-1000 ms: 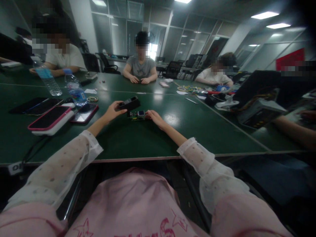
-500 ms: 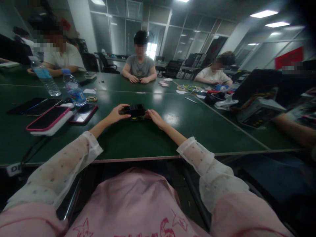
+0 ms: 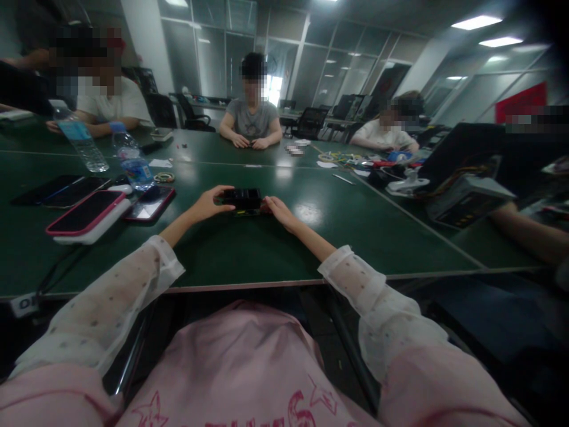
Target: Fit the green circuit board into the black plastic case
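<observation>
A small black device point(image 3: 242, 198) lies level above the green table point(image 3: 249, 255), with a strip of yellow-green showing along its near edge. My left hand point(image 3: 208, 204) grips its left end, thumb below and fingers on top. At the right end my right hand point(image 3: 278, 212) is closed, its fingertips against the device's edge. Whether those fingertips pinch a smaller part is too small to tell.
At the left are a red-edged phone on a white box point(image 3: 86, 213), another phone point(image 3: 150, 204) and two water bottles point(image 3: 131, 157). Cables point(image 3: 351, 159) and a metal box point(image 3: 471, 201) lie right. Three people sit beyond; an arm shows far right.
The black device has tilted slightly in my hands, while both hands stay in nearly the same place. A dark figure has come into view at the far left.
</observation>
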{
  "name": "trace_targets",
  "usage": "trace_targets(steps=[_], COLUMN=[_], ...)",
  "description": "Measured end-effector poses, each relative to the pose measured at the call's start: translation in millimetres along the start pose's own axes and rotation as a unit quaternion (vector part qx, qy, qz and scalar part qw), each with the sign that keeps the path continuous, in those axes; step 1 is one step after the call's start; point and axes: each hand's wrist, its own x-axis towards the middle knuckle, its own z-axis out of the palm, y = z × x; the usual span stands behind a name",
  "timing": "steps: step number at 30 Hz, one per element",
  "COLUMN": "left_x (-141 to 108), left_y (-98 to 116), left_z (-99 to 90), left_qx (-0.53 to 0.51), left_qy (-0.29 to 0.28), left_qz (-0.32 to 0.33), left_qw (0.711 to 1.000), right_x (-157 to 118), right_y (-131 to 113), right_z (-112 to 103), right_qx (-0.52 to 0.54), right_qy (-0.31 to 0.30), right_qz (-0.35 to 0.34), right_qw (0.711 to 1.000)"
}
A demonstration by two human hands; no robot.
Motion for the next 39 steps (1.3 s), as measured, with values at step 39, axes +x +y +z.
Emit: trace_targets(steps=[39], left_x=[-5], left_y=[-21], left_z=[14.1], left_qx=[-0.011], left_qy=[-0.042], left_qz=[-0.009], left_qw=[0.999], right_x=[-1], right_y=[-3], right_z=[0], right_qx=[-0.020], right_qy=[0.008], right_qz=[0.000], right_qw=[1.000])
